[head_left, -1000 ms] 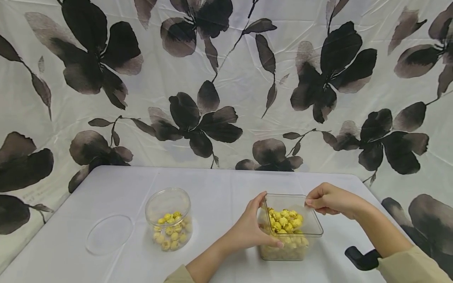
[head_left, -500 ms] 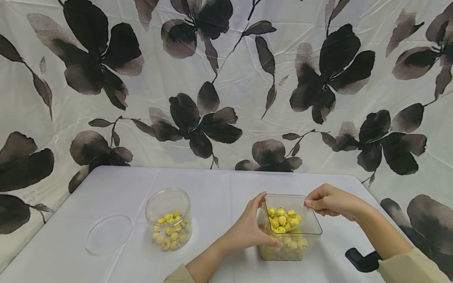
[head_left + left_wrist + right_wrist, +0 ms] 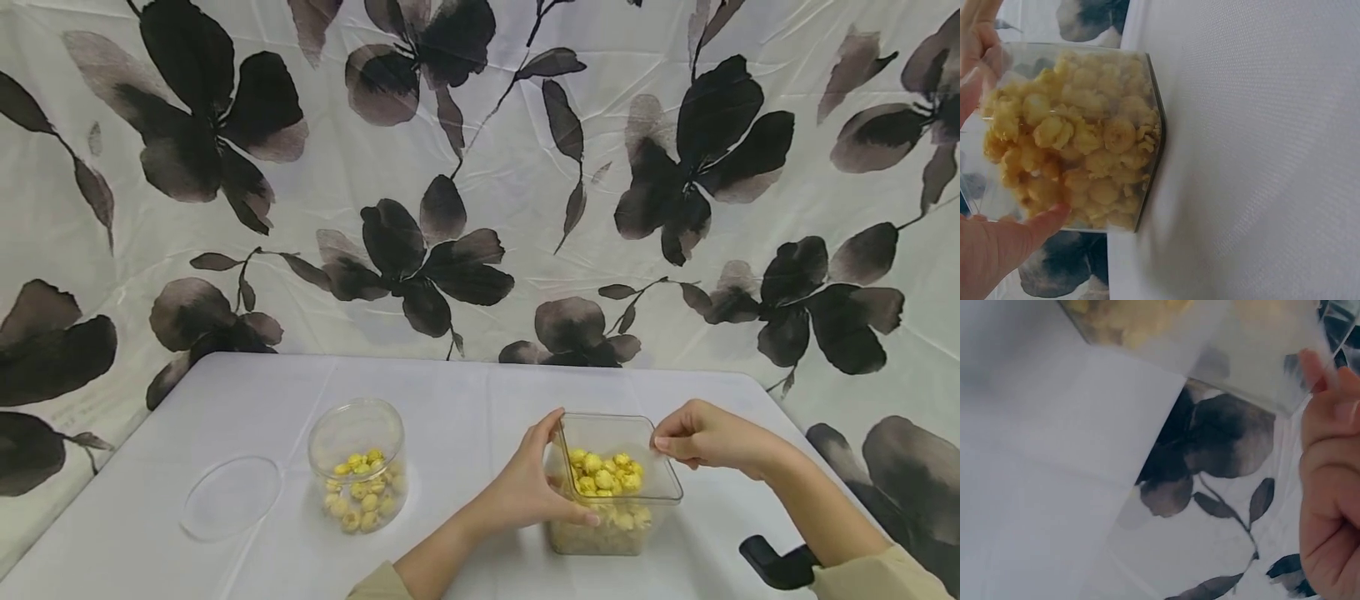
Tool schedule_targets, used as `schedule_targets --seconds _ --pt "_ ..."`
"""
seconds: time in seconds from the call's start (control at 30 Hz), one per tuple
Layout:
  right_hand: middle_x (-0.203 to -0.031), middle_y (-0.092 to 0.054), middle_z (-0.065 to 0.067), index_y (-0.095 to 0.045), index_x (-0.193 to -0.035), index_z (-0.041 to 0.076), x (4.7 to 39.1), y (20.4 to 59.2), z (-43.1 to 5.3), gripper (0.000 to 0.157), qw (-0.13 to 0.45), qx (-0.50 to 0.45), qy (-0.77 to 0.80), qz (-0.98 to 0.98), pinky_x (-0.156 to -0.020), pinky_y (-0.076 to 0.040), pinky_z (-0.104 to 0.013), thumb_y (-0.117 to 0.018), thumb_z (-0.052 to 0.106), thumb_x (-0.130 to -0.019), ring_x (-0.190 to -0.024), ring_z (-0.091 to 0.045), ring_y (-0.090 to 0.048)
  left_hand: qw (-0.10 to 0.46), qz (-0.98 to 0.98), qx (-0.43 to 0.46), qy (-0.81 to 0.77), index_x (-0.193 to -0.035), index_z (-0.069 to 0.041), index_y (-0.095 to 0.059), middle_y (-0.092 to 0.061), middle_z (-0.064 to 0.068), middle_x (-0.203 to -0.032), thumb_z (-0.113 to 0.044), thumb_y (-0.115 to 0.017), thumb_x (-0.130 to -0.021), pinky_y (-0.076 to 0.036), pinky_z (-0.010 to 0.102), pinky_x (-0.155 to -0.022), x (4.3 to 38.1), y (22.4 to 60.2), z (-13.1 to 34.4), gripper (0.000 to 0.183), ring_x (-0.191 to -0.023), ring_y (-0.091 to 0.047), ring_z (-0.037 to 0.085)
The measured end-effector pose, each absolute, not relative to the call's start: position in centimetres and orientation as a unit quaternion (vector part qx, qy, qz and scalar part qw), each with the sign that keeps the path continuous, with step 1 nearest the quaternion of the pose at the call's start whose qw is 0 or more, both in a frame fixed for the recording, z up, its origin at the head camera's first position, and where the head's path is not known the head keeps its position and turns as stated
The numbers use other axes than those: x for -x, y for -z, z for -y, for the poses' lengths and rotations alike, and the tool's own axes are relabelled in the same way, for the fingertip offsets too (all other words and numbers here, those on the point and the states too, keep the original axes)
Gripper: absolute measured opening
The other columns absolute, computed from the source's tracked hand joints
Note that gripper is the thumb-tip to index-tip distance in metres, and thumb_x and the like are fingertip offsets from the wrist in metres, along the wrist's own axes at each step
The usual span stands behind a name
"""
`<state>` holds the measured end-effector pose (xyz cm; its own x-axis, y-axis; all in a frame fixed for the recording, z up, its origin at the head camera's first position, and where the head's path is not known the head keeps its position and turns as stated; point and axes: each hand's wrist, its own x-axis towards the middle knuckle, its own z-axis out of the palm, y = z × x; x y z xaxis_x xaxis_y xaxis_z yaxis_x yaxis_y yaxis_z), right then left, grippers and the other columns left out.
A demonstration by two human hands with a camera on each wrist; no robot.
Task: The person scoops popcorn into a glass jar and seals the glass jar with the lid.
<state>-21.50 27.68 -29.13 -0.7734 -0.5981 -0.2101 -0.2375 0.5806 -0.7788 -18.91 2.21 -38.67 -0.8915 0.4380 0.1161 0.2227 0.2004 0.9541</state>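
Observation:
In the head view, a clear square container (image 3: 600, 533) with yellow popcorn (image 3: 603, 479) stands on the table. My left hand (image 3: 536, 483) holds its left side, thumb across the front wall and fingers behind. In the left wrist view, the thumb (image 3: 1029, 240) presses the wall over the popcorn. My right hand (image 3: 701, 437) is at the container's back right rim, thumb and forefinger pinched together. A thin clear plastic tool seems to run from those fingertips into the container; its kind I cannot tell. In the right wrist view, the fingertips (image 3: 1314, 372) overlap the clear wall.
A clear round jar (image 3: 356, 442), partly filled with popcorn and uncovered, stands to the left. Beside it a clear round lid (image 3: 232, 500) lies flat on the white table (image 3: 442, 417). A black strap piece (image 3: 776, 562) shows by the right sleeve. Behind hangs a floral cloth (image 3: 480, 167).
The popcorn in the square container has shifted and its surface looks lower at the right. My right hand has moved slightly right and nearer; the left hand keeps its hold.

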Motion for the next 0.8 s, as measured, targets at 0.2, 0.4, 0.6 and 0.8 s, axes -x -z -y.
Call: schedule_targets --seconds 0.2,0.4,0.6,0.8 --pt "-0.054 -0.033 0.004 -0.066 -0.082 -0.007 21.65 29.34 -27.16 0.022 0.241 0.228 0.392 -0.858 -0.042 -0.02 -0.02 -0.052 0.006 -0.093 -0.045 -0.006 -0.028 0.081 -0.775 -0.216 -0.588 -0.149 -0.023 -0.014 -0.029 0.003 -0.141 -0.03 -0.09 -0.058 -0.04 0.04 -0.097 18.98 38.66 -2.19 0.118 -0.13 -0.029 0.021" --pt "-0.054 -0.039 0.003 -0.063 -0.088 -0.014 21.4 29.46 -27.62 0.024 0.266 0.207 0.431 -0.837 -0.039 -0.017 -0.017 -0.051 0.007 -0.093 -0.042 -0.004 -0.024 0.079 -0.778 -0.217 -0.584 -0.148 -0.025 -0.014 -0.03 0.001 -0.14 -0.031 -0.09 -0.058 -0.035 0.045 -0.101 18.99 38.68 -2.15 0.118 -0.13 -0.03 0.019" --pt "-0.054 -0.042 0.003 -0.062 -0.089 -0.015 21.18 29.57 -27.71 0.024 0.288 0.196 0.452 -0.821 -0.039 -0.02 -0.016 -0.052 0.007 -0.092 -0.042 -0.003 -0.027 0.089 -0.775 -0.211 -0.589 -0.148 -0.026 -0.015 -0.028 0.002 -0.141 -0.028 -0.09 -0.058 -0.038 0.043 -0.099 18.94 38.54 -2.1 0.118 -0.131 -0.028 0.02" --pt "-0.055 -0.044 0.005 -0.059 -0.093 -0.018 21.01 29.83 -28.08 0.026 0.296 0.182 0.474 -0.809 -0.04 -0.023 -0.015 -0.052 0.007 -0.092 -0.042 -0.002 -0.029 0.098 -0.765 -0.209 -0.601 -0.148 -0.027 -0.015 -0.027 0.002 -0.142 -0.026 -0.09 -0.059 -0.045 0.031 -0.091 18.81 38.63 -2.26 0.117 -0.13 -0.028 0.019"
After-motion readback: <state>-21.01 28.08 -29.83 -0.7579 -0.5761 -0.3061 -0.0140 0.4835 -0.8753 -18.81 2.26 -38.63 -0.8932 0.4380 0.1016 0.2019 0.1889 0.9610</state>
